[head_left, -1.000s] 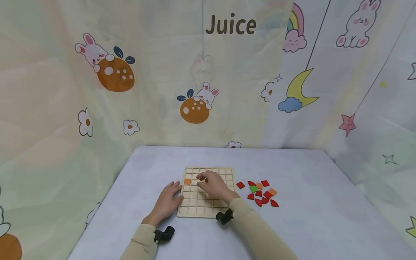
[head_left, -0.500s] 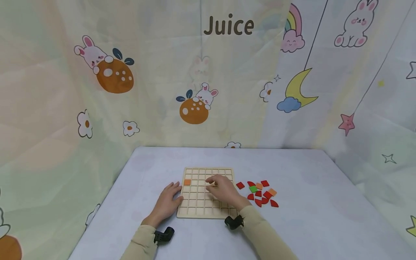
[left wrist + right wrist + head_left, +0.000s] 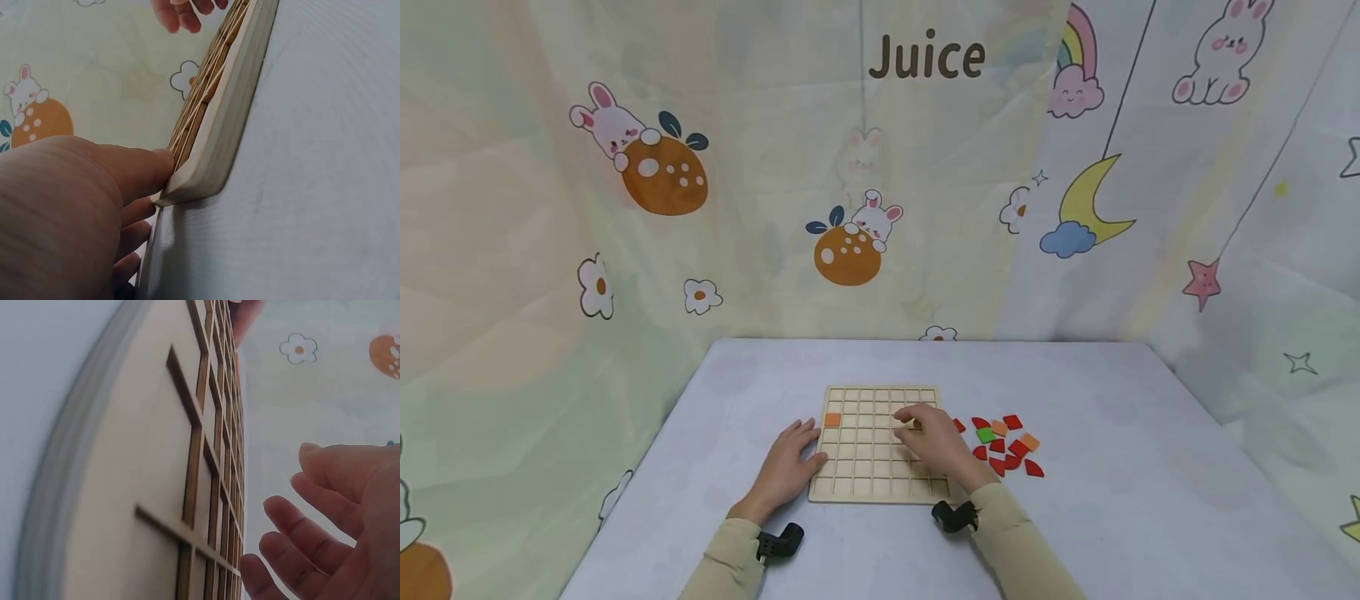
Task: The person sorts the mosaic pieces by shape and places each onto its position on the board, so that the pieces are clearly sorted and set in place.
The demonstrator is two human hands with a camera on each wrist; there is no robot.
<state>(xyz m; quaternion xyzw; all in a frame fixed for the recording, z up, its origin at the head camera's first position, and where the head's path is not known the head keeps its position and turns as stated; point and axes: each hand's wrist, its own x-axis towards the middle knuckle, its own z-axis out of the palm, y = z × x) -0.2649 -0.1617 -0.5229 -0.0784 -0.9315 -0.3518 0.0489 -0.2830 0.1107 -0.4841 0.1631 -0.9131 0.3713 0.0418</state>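
Observation:
A light wooden grid board (image 3: 859, 468) lies on the white table, one orange square tile (image 3: 832, 420) set in a cell near its left edge. My left hand (image 3: 784, 465) rests at the board's left side; in the left wrist view its thumb (image 3: 140, 167) touches the board's rim, the other fingers lying alongside. Over the right part of the board hovers my right hand (image 3: 936, 442), thumb and fingers loosely bent and apart. The right wrist view shows nothing between those fingers (image 3: 309, 544), just above the grid (image 3: 206, 456).
Right of the board lies a loose group of small tiles: red quarter-circles (image 3: 1033, 468), red squares (image 3: 1012, 422), orange squares (image 3: 1030, 442) and a green one (image 3: 985, 435). A printed cloth backdrop (image 3: 760, 183) hangs behind the table (image 3: 1120, 517).
My right hand has moved rightward across the board toward the loose tiles, uncovering cells in the middle and now partly covering a red tile. The left hand stays at the board's edge.

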